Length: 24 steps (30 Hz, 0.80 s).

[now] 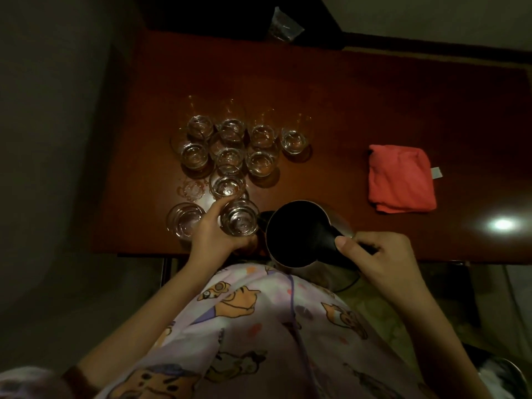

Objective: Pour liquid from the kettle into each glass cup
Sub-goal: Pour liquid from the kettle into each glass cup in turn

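So the person's standing at the near edge of a dark reddish wooden counter (345,110), lighting's pretty dim. Right hand (383,254) is wrapped around the black handle of a metal kettle (296,234), thumb laid along the top of the handle, lid off so you can see straight into the dark inside. The kettle sits right at the counter's near edge, its spout side just beside the glass cup (239,217) that the left hand (213,234) is holding, fingers curled round the left side and thumb under the near side. Can't tell if that cup is lifted or resting on the wood. There's clear liquid in it by the look of the reflections.

Left of the held cup, touching the hand or close to it, is another glass cup (185,218). Just behind the held cup is one more (227,184), and further back from the kettle there's a whole cluster of glass cups (241,142) packed close, roughly two rows. Some wet ring marks (193,190) on the wood left of that middle cup.

Off to the right of the kettle, well apart, a folded red cloth (401,178) with a small white tag. At the far edge of the counter a crinkly clear bag (285,25). Person's wearing a cartoon-print shirt (273,326)
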### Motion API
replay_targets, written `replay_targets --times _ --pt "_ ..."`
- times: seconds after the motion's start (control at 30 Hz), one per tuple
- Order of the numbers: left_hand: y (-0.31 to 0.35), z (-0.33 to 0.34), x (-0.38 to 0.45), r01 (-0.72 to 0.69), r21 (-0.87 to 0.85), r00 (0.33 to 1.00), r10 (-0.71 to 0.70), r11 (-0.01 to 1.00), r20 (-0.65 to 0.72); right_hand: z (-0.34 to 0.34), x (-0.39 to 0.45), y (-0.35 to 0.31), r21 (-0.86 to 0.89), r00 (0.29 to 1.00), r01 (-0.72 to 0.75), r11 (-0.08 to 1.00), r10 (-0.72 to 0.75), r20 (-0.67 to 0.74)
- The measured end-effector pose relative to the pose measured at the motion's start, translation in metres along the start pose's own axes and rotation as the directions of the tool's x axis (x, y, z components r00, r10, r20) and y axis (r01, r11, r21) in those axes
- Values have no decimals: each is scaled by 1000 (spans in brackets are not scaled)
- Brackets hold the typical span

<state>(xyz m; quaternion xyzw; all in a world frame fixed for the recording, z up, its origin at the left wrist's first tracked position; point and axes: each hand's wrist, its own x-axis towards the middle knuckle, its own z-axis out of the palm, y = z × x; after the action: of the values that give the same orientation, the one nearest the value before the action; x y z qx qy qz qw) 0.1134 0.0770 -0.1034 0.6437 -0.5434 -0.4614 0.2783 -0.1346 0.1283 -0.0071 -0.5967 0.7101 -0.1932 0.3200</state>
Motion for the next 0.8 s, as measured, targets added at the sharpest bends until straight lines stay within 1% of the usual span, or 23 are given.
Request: replay_targets --times 0.27,0.57,0.8 --pt "-3 2 1 21 -19 1000 -21 1000 -8 -4 8 -2 -80 999 17 997 -13 49" --pt "1 2 1 31 -34 999 -31 999 9 -5 7 -9 -142 998 6 990 4 68" --pt "-1 3 2 20 2 1000 -20 1000 9 -7 7 -11 -165 997 -5 986 19 81"
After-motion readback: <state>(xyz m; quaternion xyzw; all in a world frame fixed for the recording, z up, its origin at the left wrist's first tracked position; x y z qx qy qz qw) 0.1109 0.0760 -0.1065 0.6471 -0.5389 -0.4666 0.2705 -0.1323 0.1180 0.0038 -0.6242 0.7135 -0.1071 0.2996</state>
